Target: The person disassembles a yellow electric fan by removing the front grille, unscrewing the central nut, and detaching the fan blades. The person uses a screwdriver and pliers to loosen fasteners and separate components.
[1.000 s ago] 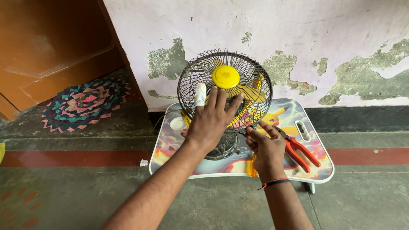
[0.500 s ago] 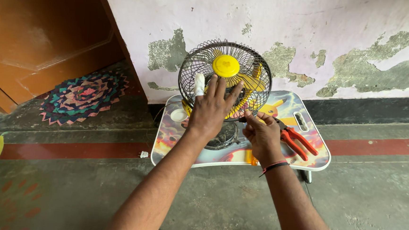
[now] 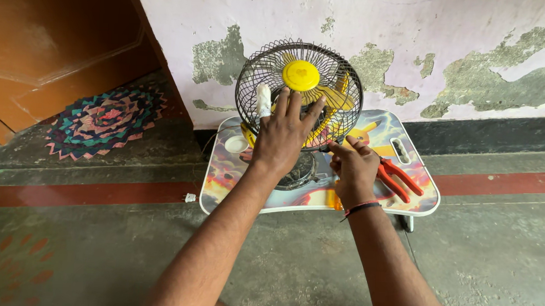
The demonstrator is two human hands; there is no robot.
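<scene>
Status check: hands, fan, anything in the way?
Left hand flat on black wire fan grille. Right hand at grille's lower edge, grip unclear. Red-handled pliers beside it.

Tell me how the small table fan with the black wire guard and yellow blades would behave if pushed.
The small table fan with black wire guard looks top-heavy, so it probably tips rather than slides. The left hand steadies it. On the glossy printed folding table its base might slip.

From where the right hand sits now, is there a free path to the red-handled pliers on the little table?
Probably yes. The right hand is at the fan's lower grille edge, and the pliers lie just beside it on the table, nothing between. It may first need to release what it pinches.
</scene>
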